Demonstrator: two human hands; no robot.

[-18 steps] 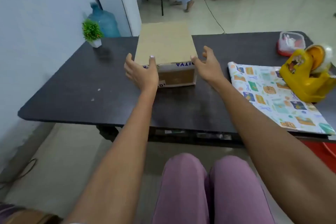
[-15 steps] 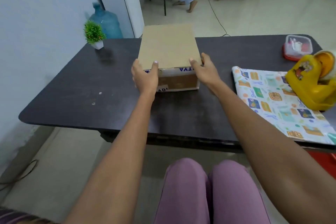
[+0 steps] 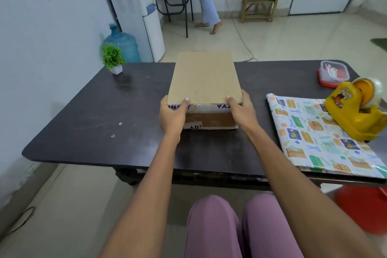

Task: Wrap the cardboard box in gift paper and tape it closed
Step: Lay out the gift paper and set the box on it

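Box label partly behind left hand

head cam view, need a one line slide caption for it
Both hands, left hand and right hand, grip the near corners of a cardboard box on a dark table, gift paper waiting alongside.

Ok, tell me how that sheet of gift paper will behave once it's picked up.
The gift paper lies flat and thin on the table, so it will probably droop when lifted by one edge. Its surface looks glossy, so it may slide easily. The tape dispenser sits on its far corner and would likely drag or tip.
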